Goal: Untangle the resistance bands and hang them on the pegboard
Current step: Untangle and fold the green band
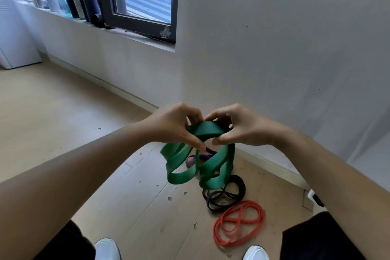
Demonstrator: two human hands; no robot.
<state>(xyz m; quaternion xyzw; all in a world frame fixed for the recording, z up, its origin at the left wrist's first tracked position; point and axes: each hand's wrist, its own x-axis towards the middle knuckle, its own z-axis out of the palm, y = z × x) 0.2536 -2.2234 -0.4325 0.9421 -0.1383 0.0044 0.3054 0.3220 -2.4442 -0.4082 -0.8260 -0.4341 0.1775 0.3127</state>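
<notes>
Hands [175,124] [238,126] pinching green band [207,130], twisted loops hanging floorward

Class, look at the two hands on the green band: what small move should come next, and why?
Probably draw the hands apart to open the twist. Both the left hand and right hand pinch the top of the green band, whose loops hang coiled and crossed below.

Green band [201,164] — smooth, matt rubber; floor [63,116] — pale wood-look planks, scuffed.
</notes>
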